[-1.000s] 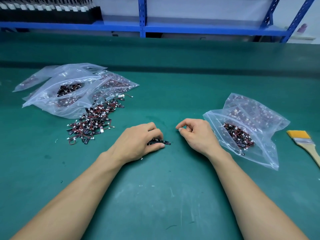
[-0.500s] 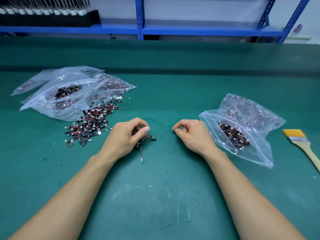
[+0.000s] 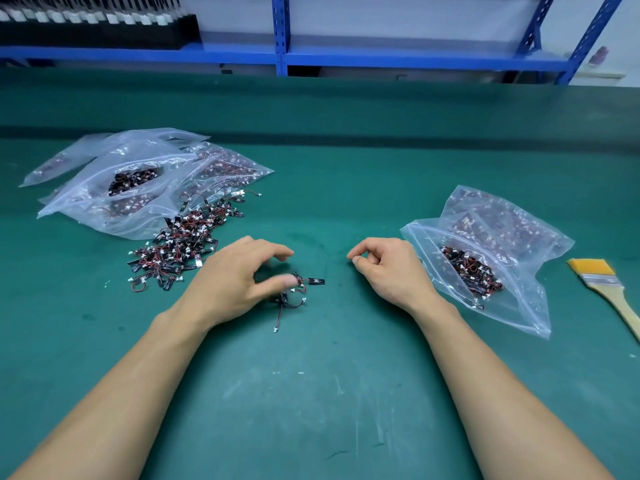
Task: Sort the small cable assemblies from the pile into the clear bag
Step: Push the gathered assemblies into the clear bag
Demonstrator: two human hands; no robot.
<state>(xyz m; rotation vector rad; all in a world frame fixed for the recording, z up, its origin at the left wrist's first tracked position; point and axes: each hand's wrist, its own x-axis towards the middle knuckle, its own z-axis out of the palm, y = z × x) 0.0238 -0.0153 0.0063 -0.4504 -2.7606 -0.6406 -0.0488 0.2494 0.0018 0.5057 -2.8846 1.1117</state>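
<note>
Green bench mat point(image 3: 311, 393) before a blue shelf rack point(image 3: 282, 36). At centre, the left hand point(image 3: 235, 282) arches with fingers spread over a small cluster of cables point(image 3: 298, 294) lying on the mat. Its thumb is blurred just beside them, and contact cannot be told. The right hand point(image 3: 388, 268) has its fingers curled in, thumb and forefinger nearly meeting, nothing held. It sits just beside the mouth of the clear bag point(image 3: 516, 306), which lies flat with cables inside. The pile point(image 3: 180, 251) lies left of the hands, against a heap of filled bags point(image 3: 138, 157). 1 brush point(image 3: 609, 289) lies at far right.
</note>
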